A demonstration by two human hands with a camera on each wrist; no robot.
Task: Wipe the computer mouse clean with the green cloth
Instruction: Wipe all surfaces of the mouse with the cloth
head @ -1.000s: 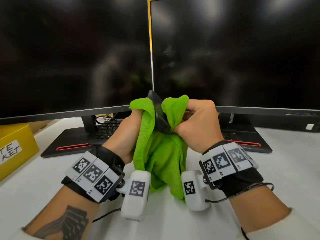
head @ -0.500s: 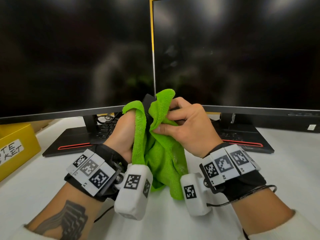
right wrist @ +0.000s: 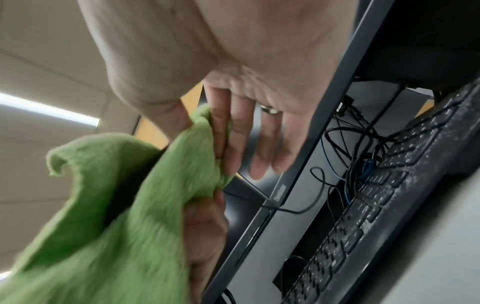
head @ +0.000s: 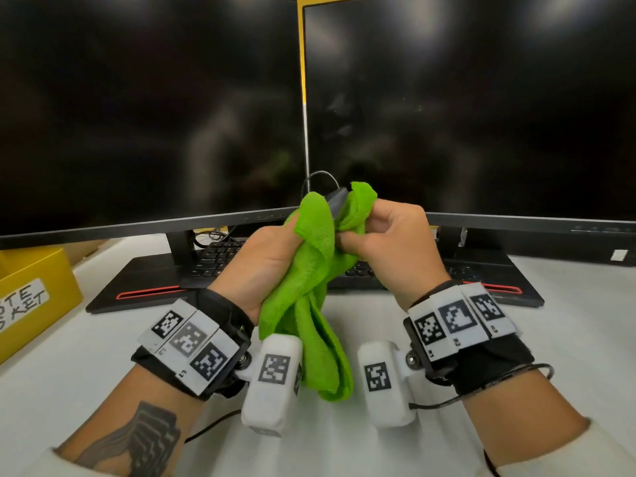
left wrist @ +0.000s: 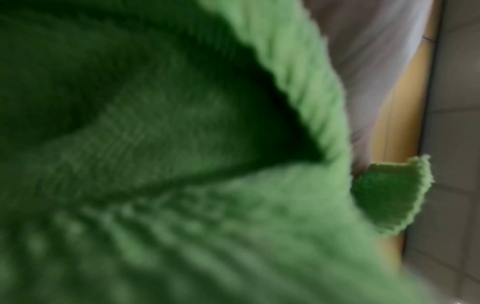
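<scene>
Both hands are raised in front of the monitors with the green cloth (head: 309, 270) bunched between them. Only the dark tip of the computer mouse (head: 336, 200) pokes out of the cloth's top, and its thin cable (head: 320, 174) loops up behind it. My left hand (head: 275, 249) grips the cloth-wrapped mouse from the left, its fingers hidden by fabric. My right hand (head: 358, 232) pinches a fold of cloth against the mouse's right side. The cloth (left wrist: 182, 185) fills the left wrist view. In the right wrist view, fingers (right wrist: 228, 144) press the cloth (right wrist: 116, 205).
Two dark monitors (head: 148, 115) stand close behind the hands on flat black bases (head: 137, 287). A black keyboard (right wrist: 376, 216) and tangled cables lie under them. A yellow box (head: 34, 297) sits at the left on the white desk (head: 568, 339).
My right hand has opened from a fist and slid the cloth up along the mouse's right side. The mouse, half bare before, is now almost fully covered.
</scene>
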